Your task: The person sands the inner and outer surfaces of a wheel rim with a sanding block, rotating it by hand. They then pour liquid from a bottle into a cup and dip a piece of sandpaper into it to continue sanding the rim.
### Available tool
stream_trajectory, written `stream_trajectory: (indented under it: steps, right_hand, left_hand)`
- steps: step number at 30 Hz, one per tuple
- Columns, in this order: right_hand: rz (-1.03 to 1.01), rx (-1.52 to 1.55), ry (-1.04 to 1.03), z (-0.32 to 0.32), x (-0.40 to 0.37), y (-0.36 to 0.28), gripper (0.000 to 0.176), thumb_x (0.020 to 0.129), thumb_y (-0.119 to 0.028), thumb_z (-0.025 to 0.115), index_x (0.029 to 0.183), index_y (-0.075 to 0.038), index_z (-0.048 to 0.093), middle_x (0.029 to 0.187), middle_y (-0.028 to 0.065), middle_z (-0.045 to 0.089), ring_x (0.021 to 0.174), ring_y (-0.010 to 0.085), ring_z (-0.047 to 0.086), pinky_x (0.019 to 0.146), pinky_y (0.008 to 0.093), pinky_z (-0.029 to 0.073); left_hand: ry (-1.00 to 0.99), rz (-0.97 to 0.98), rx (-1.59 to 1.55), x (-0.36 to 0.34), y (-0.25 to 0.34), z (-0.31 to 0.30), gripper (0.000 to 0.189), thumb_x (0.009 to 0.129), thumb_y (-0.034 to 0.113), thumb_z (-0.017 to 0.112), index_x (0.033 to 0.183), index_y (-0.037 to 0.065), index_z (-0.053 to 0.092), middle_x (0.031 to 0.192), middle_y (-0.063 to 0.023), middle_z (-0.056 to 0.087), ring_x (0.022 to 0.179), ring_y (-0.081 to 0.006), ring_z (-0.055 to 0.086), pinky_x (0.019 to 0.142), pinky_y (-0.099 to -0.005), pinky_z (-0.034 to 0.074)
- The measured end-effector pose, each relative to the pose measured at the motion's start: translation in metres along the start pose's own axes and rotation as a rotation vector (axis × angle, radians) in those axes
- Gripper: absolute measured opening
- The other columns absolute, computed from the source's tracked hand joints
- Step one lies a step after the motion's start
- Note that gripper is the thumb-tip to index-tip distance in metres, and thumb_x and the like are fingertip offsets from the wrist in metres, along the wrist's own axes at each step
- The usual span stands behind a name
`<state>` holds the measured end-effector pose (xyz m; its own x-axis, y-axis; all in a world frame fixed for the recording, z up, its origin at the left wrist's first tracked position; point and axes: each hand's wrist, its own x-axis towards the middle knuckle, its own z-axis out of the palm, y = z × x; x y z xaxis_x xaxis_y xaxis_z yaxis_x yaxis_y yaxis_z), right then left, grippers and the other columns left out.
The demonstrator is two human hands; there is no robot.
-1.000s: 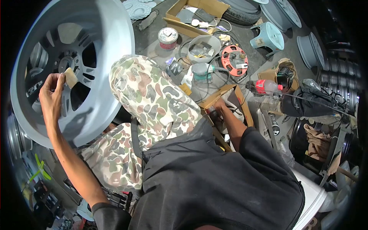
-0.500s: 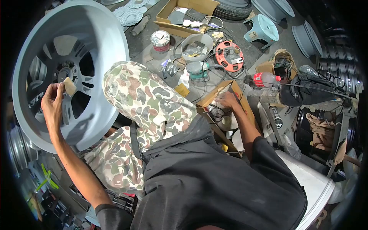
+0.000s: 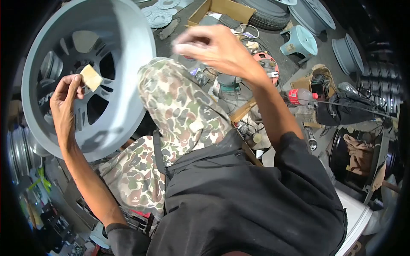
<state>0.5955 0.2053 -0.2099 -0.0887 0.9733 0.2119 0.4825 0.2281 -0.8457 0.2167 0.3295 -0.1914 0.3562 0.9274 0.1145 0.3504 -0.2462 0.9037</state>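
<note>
In my left hand [image 3: 66, 94] is a small tan square, a piece of sandpaper [image 3: 91, 78] by its look, pinched between thumb and fingers. The hand is held in front of the hollow back side of a large grey wheel rim [image 3: 143, 85], which stands on edge to the left of my knee. My right hand [image 3: 213, 47] is raised above and beyond the knee, its fingers curled and smeared by motion. Whether anything is in those fingers I cannot make out. Below that forearm sits an open cardboard box [image 3: 244, 111] with cables and small items.
Behind my right hand lie a green sander [image 3: 229, 84] and an orange cable reel [image 3: 269, 64]. A light blue stool [image 3: 300, 41], a red-labelled bottle [image 3: 300, 96] and a black bag [image 3: 344, 109] are to the right. Further back are a tyre [image 3: 269, 21] and several rims.
My right hand has come out of the cardboard box and swung up and left toward the rim. The left hand has shifted slightly right and turned the tan piece. The view has moved a little.
</note>
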Motion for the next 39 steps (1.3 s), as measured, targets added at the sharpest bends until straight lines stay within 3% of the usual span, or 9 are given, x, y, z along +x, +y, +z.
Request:
stream_trajectory:
  steps: [2, 11, 14, 20, 21, 25, 28, 35, 39]
  right_hand:
    - [-0.190, -0.042, 0.041, 0.028, 0.035, -0.018, 0.039, 0.086, -0.037, 0.076, 0.107, -0.004, 0.077, 0.087, 0.0116, 0.075, 0.079, 0.0206, 0.072, 0.076, 0.0330, 0.056]
    - [-0.254, 0.344, -0.211, 0.093, 0.097, -0.062, 0.032, 0.088, -0.027, 0.072, 0.104, 0.000, 0.077, 0.087, 0.0130, 0.076, 0.078, 0.0161, 0.070, 0.075, 0.0301, 0.055]
    - [-0.173, 0.367, -0.389, 0.097, 0.111, -0.079, 0.024, 0.097, -0.021, 0.072, 0.111, -0.002, 0.076, 0.090, 0.0013, 0.072, 0.081, 0.0063, 0.063, 0.071, 0.0232, 0.049]
    - [-0.186, 0.365, -0.441, 0.147, 0.153, -0.082, 0.019, 0.097, -0.022, 0.071, 0.102, -0.004, 0.076, 0.080, -0.0032, 0.069, 0.068, 0.0013, 0.051, 0.056, 0.0220, 0.038]
    - [-0.178, 0.352, -0.413, 0.161, 0.159, -0.078, 0.016, 0.097, -0.020, 0.070, 0.098, -0.005, 0.075, 0.080, -0.0017, 0.071, 0.068, 0.0042, 0.058, 0.058, 0.0242, 0.045]
    - [-0.292, 0.223, -0.527, 0.240, 0.174, -0.003, 0.013, 0.095, -0.016, 0.068, 0.098, -0.005, 0.074, 0.086, 0.0067, 0.075, 0.078, 0.0151, 0.070, 0.069, 0.0317, 0.056]
    - [-0.496, 0.149, -0.595, 0.329, 0.156, 0.056, 0.016, 0.093, -0.005, 0.065, 0.106, -0.003, 0.074, 0.094, 0.0120, 0.075, 0.087, 0.0246, 0.074, 0.079, 0.0353, 0.058]
    - [-0.340, 0.347, -0.430, 0.387, 0.093, 0.009, 0.022, 0.088, -0.002, 0.066, 0.108, -0.003, 0.075, 0.100, 0.0138, 0.074, 0.090, 0.0325, 0.071, 0.081, 0.0392, 0.057]
    - [-0.737, -0.163, -0.427, 0.398, 0.111, 0.172, 0.025, 0.084, 0.001, 0.061, 0.105, -0.005, 0.073, 0.107, 0.0146, 0.070, 0.101, 0.0299, 0.067, 0.094, 0.0381, 0.056]
  left_hand:
    - [0.006, 0.004, -0.032, -0.006, 0.005, 0.002, 0.022, 0.102, 0.023, 0.067, 0.101, 0.002, 0.071, 0.087, -0.0005, 0.063, 0.075, -0.0061, 0.055, 0.070, -0.0216, 0.042]
    - [0.093, 0.144, -0.154, -0.027, 0.031, 0.019, 0.015, 0.099, 0.012, 0.070, 0.104, -0.002, 0.072, 0.090, -0.0027, 0.068, 0.075, -0.0057, 0.055, 0.067, -0.0202, 0.044]
    - [0.187, 0.154, -0.095, -0.033, 0.031, 0.009, 0.011, 0.098, 0.010, 0.070, 0.101, 0.000, 0.073, 0.089, 0.0000, 0.069, 0.074, -0.0042, 0.056, 0.066, -0.0200, 0.045]
    - [0.515, 0.586, 0.623, -0.045, 0.041, -0.017, 0.016, 0.079, -0.004, 0.077, 0.094, 0.001, 0.073, 0.088, -0.0083, 0.071, 0.075, -0.0202, 0.066, 0.070, -0.0297, 0.053]
    - [0.582, 0.612, 0.728, -0.052, 0.046, -0.028, 0.016, 0.083, -0.003, 0.076, 0.099, 0.000, 0.074, 0.095, -0.0092, 0.072, 0.083, -0.0196, 0.068, 0.075, -0.0290, 0.054]
    - [0.800, 0.584, 0.980, -0.071, 0.047, -0.062, 0.020, 0.091, 0.002, 0.072, 0.111, 0.002, 0.074, 0.110, -0.0132, 0.073, 0.104, -0.0226, 0.069, 0.091, -0.0334, 0.054]
    - [0.817, 0.410, 0.738, -0.064, 0.016, -0.070, 0.029, 0.096, 0.011, 0.071, 0.124, 0.002, 0.069, 0.124, -0.0125, 0.067, 0.115, -0.0213, 0.063, 0.101, -0.0354, 0.049]
    - [0.739, 0.342, 0.494, -0.065, -0.010, -0.071, 0.038, 0.093, 0.011, 0.068, 0.126, -0.006, 0.064, 0.126, -0.0192, 0.066, 0.118, -0.0306, 0.061, 0.104, -0.0418, 0.045]
    - [0.758, 0.296, 0.439, -0.063, -0.003, -0.064, 0.039, 0.091, 0.014, 0.068, 0.124, -0.008, 0.064, 0.125, -0.0235, 0.065, 0.120, -0.0326, 0.059, 0.107, -0.0435, 0.043]
